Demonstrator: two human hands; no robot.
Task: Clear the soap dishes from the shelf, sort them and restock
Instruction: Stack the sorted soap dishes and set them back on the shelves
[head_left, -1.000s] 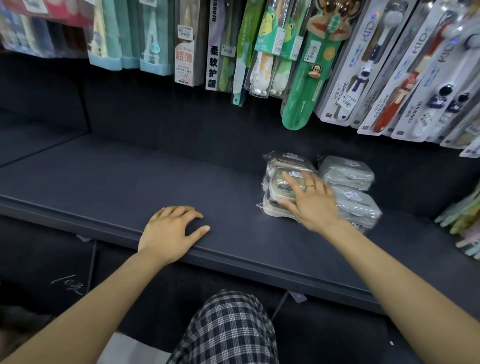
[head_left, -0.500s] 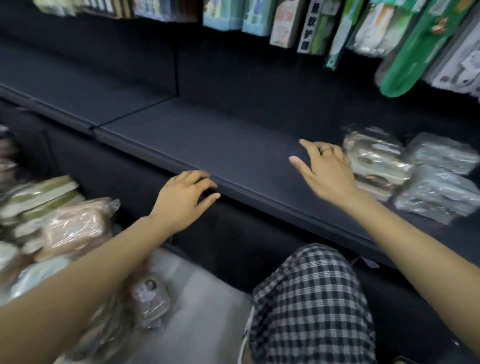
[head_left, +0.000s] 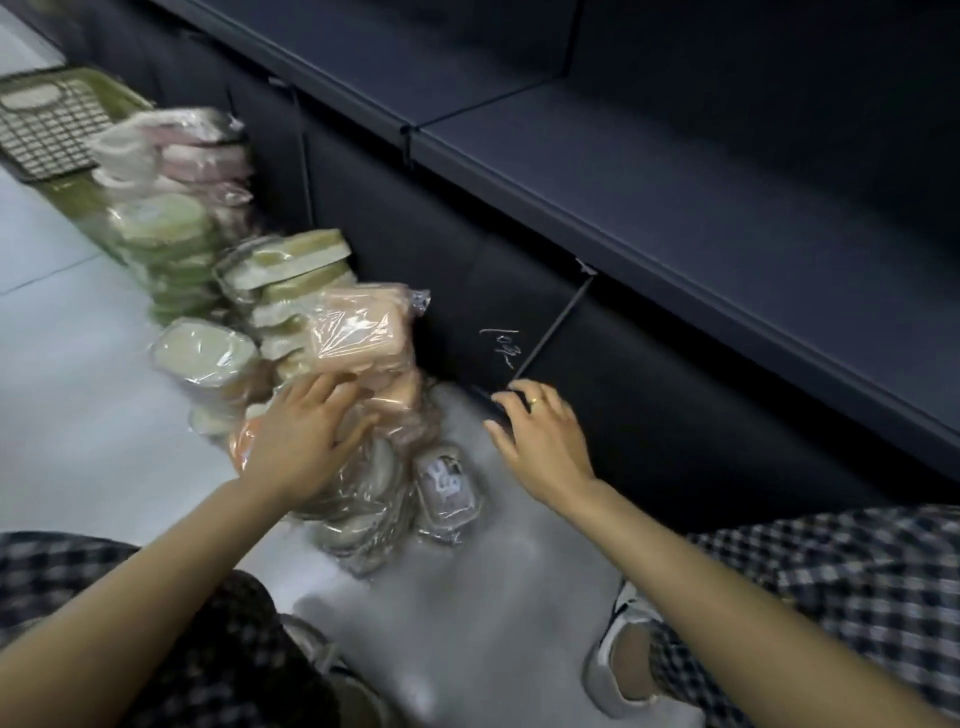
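Piles of plastic-wrapped soap dishes stand on the pale floor at the foot of the dark shelf (head_left: 675, 171). A peach-coloured wrapped soap dish (head_left: 358, 330) tops the nearest stack; green ones (head_left: 161, 223) and pink ones (head_left: 197, 156) are piled further left. My left hand (head_left: 306, 436) rests with spread fingers on the peach stack, gripping nothing that I can see. My right hand (head_left: 540, 436) hovers empty over the floor by the shelf base, fingers apart, a ring on one finger. A small purple wrapped dish (head_left: 447, 483) lies between my hands.
A green grid basket (head_left: 57, 124) sits on the floor at the far left. The shelf's dark base panel (head_left: 649, 374) carries a chalk mark. My knees in checked trousers and my shoes frame the lower edge of the view.
My view swung down and left from the shelf to the floor piles. Both hands left the shelf; the left now lies on the peach stack, the right hangs near the base panel.
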